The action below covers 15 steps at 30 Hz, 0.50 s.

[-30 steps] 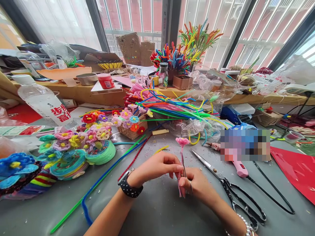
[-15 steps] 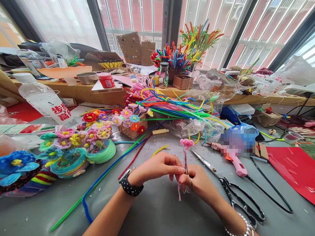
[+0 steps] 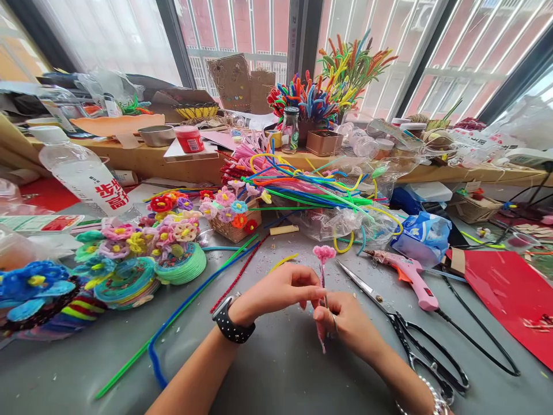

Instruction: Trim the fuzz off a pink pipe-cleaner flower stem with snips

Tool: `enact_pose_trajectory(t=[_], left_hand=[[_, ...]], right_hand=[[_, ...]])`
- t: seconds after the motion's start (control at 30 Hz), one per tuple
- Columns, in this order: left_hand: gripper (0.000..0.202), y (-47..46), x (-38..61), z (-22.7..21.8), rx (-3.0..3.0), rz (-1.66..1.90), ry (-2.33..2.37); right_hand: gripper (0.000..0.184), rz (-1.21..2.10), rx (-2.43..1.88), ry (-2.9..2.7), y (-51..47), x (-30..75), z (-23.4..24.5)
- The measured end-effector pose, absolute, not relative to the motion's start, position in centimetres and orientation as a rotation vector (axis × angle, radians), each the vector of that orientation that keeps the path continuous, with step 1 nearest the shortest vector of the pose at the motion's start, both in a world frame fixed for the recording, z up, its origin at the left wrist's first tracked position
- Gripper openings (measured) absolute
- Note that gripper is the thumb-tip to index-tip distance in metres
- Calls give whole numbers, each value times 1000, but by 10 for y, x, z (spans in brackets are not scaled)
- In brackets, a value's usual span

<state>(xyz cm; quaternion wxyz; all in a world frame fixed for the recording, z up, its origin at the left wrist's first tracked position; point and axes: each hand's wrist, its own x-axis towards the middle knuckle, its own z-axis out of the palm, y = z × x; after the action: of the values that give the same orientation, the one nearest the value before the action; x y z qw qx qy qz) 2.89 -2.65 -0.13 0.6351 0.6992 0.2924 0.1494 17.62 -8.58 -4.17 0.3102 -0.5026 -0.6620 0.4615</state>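
My left hand, a dotted watch strap on its wrist, pinches the stem of a pink pipe-cleaner flower between thumb and fingers. The bloom stands upright above the fingertips, and the stem's fuzzy pink tail hangs below. Close against it, my right hand is closed around small metal scissors. Their thin blades point up along the stem, partly hidden by my fingers; whether they touch it I cannot tell. Large black-handled scissors lie just right of my right hand.
Right of the large scissors lie a pink glue gun and red sheet. Finished fuzzy flowers and a water bottle stand left. Loose pipe cleaners pile up at the back, below a cluttered wooden ledge.
The view has shifted slightly. Both hands keep their grip, and the small scissors' blades look closer together along the stem. The stem's tail now slants to the right.
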Motion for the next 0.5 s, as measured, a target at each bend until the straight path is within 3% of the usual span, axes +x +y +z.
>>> enact_pose_trajectory(t=[0.5], left_hand=[[26,-25,28,-3,1559,368,722]], right_hand=[[67,1328,-1294,-1694,-87,178,-42]])
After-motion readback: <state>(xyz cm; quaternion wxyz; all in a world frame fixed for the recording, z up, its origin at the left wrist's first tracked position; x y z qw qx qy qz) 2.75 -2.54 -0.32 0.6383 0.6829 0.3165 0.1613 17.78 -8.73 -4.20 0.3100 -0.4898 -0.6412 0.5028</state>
